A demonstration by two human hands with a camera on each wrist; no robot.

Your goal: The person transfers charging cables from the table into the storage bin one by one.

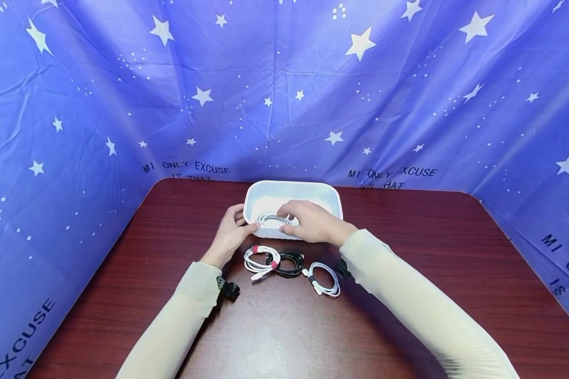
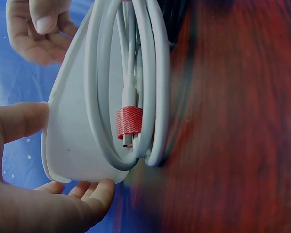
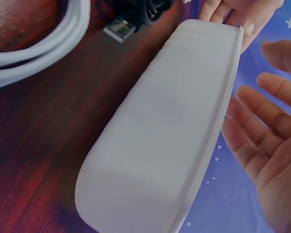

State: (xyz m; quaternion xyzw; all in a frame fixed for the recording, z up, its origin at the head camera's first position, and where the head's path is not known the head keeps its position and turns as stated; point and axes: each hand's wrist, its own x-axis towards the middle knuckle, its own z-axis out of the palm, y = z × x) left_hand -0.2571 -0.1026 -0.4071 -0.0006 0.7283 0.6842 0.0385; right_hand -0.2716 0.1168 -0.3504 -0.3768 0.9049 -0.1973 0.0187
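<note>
My left hand point(image 1: 231, 232) grips the left end of a white plastic bin point(image 1: 277, 232), thumb at its rim and fingers against the side. Inside the bin, toward the front, lies a coiled whitish cable point(image 1: 262, 217). Over that coil is my right hand point(image 1: 311, 222), its fingers spread in the right wrist view with nothing seen between them. In front of the bin sit a white coiled cable with red straps point(image 1: 248, 263), a black coiled cable point(image 1: 290, 274) and a white coiled cable with a black tie point(image 1: 334, 287).
The dark red wooden table point(image 1: 123, 295) carries everything. Behind and beside it hangs a blue curtain point(image 1: 275, 121) with white stars and lettering. A black wrist camera point(image 1: 228, 289) is strapped to the left sleeve.
</note>
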